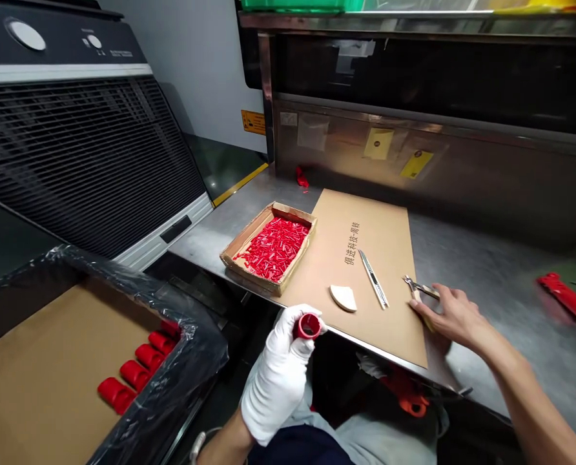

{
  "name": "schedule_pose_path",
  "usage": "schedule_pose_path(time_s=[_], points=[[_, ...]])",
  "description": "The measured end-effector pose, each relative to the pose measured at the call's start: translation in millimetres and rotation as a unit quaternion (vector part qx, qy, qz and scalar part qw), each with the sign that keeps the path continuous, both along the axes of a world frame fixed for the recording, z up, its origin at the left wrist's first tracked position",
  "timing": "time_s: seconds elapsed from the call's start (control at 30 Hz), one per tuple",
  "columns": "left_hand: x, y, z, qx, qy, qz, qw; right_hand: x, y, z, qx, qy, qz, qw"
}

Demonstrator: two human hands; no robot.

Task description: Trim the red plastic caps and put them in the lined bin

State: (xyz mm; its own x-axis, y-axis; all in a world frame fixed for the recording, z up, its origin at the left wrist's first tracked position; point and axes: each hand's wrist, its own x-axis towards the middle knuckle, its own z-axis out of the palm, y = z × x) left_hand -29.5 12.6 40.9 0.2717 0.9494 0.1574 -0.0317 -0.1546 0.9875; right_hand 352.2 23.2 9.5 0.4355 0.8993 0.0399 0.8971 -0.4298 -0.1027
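My left hand [281, 374], in a white glove, is closed around a red ring-shaped plastic part [309, 326], its round opening facing up. Over the right edge of the cardboard sheet [336, 216], my bare right hand [455, 316] has its fingers round the handles of a pair of cutting pliers [416, 285]. The jaws point left and away from me. A utility knife [374, 279] lies on the sheet between my hands. Left of the knife is a white quarter-round piece [343, 298]. A shallow cardboard box [252, 279] of small red slivers sits beside the sheet.
At lower left stands a plastic-lined bin [203, 352] holding several red parts [135, 374] in a row. A red tool [566, 298] lies on the metal table [482, 265] at right. Red scraps [301, 177] lie at the back. A shelf [414, 24] runs above.
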Motion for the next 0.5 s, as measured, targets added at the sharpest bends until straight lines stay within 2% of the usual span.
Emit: schedule_pose_path(time_s=[0.1, 0.23, 0.4, 0.5], points=[[2.4, 0.7, -4.0, -0.003, -0.004, 0.004, 1.0, 3.2, -6.9, -7.1, -0.036, 0.009, -0.007, 0.999], [4.7, 1.0, -4.6, -0.004, -0.03, 0.002, 1.0, -12.8, -5.3, 0.3, -0.031, -0.011, -0.016, 0.999], [3.4, 2.1, -5.0, 0.013, -0.042, 0.012, 0.999, -45.5, 8.8, 19.0, -0.014, -0.016, 0.048, 0.999], [2.3, 3.3, -7.0, 0.012, -0.025, 0.026, 0.999, -62.9, 21.1, 21.7, -0.014, -0.018, 0.081, 0.996]])
